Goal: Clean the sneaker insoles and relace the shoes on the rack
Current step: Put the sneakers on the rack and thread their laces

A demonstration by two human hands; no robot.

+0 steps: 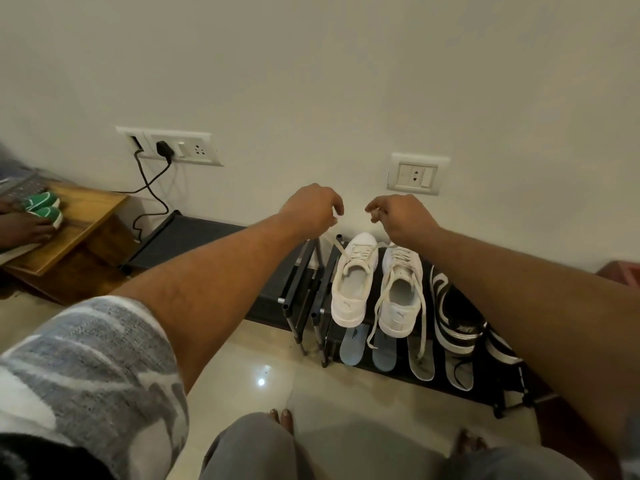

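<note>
white lace (341,249) ends are pinched in the curled fingertips of the left hand (311,207) and right hand (403,218), drawn up from the left sneaker (349,292) on the rack (294,292); the other sneaker (398,299) beside it trails loose laces over insoles (353,344).

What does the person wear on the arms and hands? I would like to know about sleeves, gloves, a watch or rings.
The left arm has a short sleeve at the upper arm, in a patchy grey and white pattern; below it the arm is bare. The right arm shows no sleeve in view. The left hand and the right hand are bare: no gloves, watch, band or ring is visible.
</note>
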